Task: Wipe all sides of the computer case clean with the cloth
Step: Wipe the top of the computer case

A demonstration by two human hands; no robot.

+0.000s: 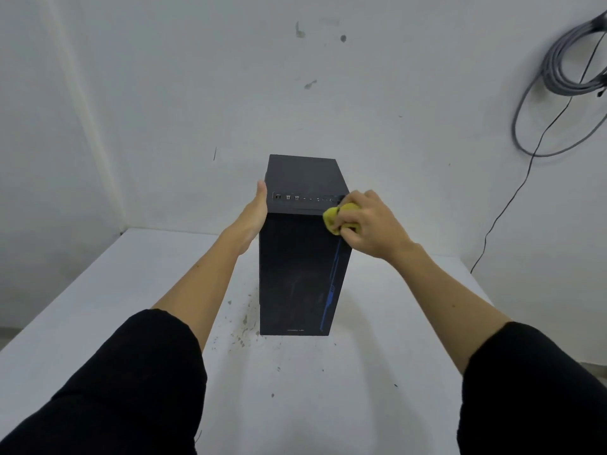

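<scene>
A black computer case [297, 277] stands upright in the middle of the white table, its front panel with a blue stripe facing me. A row of ports runs along the front of its top. My left hand [254, 213] lies flat against the case's upper left side, fingers straight. My right hand [371, 221] is bunched around a yellow cloth [335, 220] and presses it against the upper right corner of the front panel, just under the top edge.
The white table [138, 290] carries dark stains near the case's foot and meets white walls behind and at the left. A coil of grey cable [558, 77] hangs on the wall at the upper right, with a black wire [512, 198] trailing down.
</scene>
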